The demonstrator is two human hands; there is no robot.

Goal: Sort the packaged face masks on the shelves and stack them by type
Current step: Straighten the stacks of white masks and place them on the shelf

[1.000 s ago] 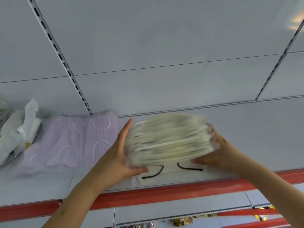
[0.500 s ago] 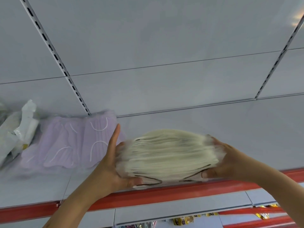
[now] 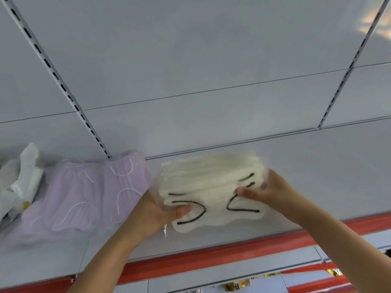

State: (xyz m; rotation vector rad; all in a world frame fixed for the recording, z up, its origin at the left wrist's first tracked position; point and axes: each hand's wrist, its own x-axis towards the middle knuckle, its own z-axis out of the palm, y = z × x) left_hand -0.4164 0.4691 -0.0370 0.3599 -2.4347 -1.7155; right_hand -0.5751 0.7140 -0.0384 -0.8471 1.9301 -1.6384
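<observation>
A thick stack of cream-white packaged masks (image 3: 211, 185) with black ear loops lies on the grey shelf (image 3: 317, 176), fanned so its lowest packs stick out toward me. My left hand (image 3: 156, 210) grips the stack's left end, thumb on top of a pack. My right hand (image 3: 268, 189) pinches the right end, fingers curled round the edge. To the left lie packs of lilac masks (image 3: 88, 193) with white ear loops, flat on the shelf and close to the white stack.
Crumpled white plastic wrapping (image 3: 23, 182) sits at the far left of the shelf. A red strip (image 3: 232, 252) runs along the shelf's front edge. Slotted uprights (image 3: 63, 89) cross the back panel. Small yellow packets (image 3: 237, 285) show on a lower shelf.
The white stack has gone down from the air onto the shelf and tipped flat, showing the black ear loops on top. Both hands moved with it and keep their hold.
</observation>
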